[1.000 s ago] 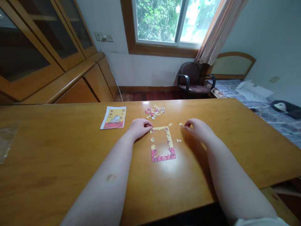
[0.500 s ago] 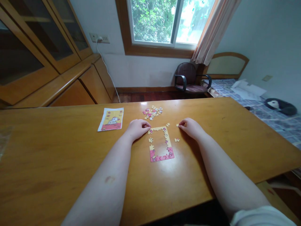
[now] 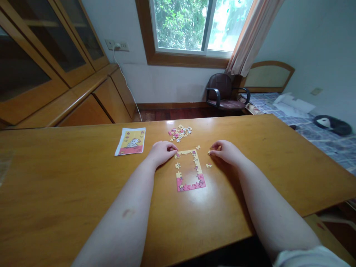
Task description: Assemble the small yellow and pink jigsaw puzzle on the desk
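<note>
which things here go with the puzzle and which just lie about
Likely in the job:
rectangular yellow-and-pink jigsaw border
heaped yellow, pink and white jigsaw pieces
small yellow jigsaw piece at the right hand
rectangular yellow-pink picture sheet

Just lying about:
maroon chair with black armrests
long white cable

Bare table (image 3: 204,157) runs from the right hand (image 3: 224,150) to the frame (image 3: 191,186) between two loose pieces (image 3: 208,165); the left hand (image 3: 161,152) blocks its far-left corner (image 3: 177,155).
</note>
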`<state>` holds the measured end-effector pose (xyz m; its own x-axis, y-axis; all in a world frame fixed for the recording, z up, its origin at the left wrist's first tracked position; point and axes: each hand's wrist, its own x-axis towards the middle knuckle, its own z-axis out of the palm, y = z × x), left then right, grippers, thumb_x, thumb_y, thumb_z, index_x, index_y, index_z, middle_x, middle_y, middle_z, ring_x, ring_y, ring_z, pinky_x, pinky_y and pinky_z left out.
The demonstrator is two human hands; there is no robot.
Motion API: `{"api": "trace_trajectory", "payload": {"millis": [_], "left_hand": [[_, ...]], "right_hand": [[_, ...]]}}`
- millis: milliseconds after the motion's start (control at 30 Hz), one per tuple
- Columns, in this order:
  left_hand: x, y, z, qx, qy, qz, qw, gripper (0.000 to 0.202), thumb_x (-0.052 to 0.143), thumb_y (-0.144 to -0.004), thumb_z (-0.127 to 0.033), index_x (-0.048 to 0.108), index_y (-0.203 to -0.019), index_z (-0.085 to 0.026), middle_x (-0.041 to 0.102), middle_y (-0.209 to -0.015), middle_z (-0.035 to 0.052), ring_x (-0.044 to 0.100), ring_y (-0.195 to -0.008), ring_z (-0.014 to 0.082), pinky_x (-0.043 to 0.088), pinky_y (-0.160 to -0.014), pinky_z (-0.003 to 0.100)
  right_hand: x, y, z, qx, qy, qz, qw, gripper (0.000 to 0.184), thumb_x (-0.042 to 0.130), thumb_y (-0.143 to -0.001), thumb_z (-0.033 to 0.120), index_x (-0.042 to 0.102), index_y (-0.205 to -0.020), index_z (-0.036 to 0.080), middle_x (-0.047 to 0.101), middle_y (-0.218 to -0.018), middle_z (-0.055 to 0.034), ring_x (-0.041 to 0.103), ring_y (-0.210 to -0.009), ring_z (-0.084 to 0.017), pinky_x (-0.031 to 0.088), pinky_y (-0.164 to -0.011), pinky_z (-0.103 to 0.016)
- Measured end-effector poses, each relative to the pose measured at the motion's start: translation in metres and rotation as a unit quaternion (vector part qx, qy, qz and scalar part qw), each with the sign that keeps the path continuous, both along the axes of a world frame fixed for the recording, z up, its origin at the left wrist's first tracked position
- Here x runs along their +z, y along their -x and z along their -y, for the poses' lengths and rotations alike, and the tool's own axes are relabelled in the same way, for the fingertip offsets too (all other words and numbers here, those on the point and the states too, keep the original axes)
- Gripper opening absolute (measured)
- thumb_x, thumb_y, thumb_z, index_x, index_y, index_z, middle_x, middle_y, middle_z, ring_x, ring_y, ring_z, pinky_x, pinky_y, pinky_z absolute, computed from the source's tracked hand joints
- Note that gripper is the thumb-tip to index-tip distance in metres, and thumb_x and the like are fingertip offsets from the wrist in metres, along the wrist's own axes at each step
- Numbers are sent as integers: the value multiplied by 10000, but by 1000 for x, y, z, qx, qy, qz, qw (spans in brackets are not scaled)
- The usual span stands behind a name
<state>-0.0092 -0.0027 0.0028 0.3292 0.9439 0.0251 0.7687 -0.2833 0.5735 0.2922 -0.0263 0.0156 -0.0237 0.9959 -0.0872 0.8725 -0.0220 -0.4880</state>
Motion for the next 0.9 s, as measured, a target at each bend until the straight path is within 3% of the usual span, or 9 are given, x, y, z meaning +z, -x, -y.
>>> {"api": "trace_trajectory", "payload": {"millis": [133, 367, 500, 633, 767, 900], "left_hand": [[0, -1, -1, 1, -3, -3, 1000, 199, 618, -773, -356, 772, -824, -241, 716, -809, 13, 626, -802, 198, 474, -783, 304], [1, -1, 0, 1, -1, -2, 1000, 196, 622, -772, -351, 772, -821, -234, 714, -799, 12, 627, -786, 190, 475, -828, 312], [1, -1, 0, 2, 0, -5, 1000, 193, 624, -772, -347, 773, -822, -235, 716, -803, 13, 632, -788, 190, 477, -850, 316], [2, -1, 0, 3, -1, 0, 1000, 189, 625, -772, -340, 774, -817, -234, 717, -798, 13, 633, -779, 186, 480, -857, 316], [1, -2, 0, 3, 1, 2, 1000, 176, 632, -763, -322, 775, -820, -237, 716, -795, 12, 635, -788, 188, 482, -854, 318], [0, -2, 0, 2, 0, 7, 1000, 172, 639, -759, -315, 775, -828, -234, 717, -800, 13, 634, -781, 184, 484, -840, 315]], "right_hand": [[1, 2, 0, 16, -4, 31, 999, 155, 737, -730, 329, 735, -813, 198, 708, -894, -43, 623, -791, -172, 437, -683, -251], [2, 4, 3, 28, 95, -26, 995, 158, 751, -696, 294, 682, -785, 183, 680, -740, -4, 585, -636, -135, 400, -567, -234], [1, 1, 5, 45, 112, -61, 991, 150, 749, -668, 259, 637, -729, 182, 649, -657, 27, 557, -598, -119, 375, -540, -221], [5, 3, 7, 50, 73, -118, 989, 92, 718, -678, 219, 646, -716, 177, 655, -653, 21, 572, -613, -125, 415, -577, -229], [24, 21, 14, 28, -4, -218, 976, 59, 682, -729, 198, 691, -782, 174, 716, -795, -28, 644, -722, -146, 497, -718, -268], [44, 59, 21, 119, -57, -228, 965, 63, 717, -737, 210, 732, -797, 199, 719, -828, -33, 655, -765, -157, 513, -742, -282]]}}
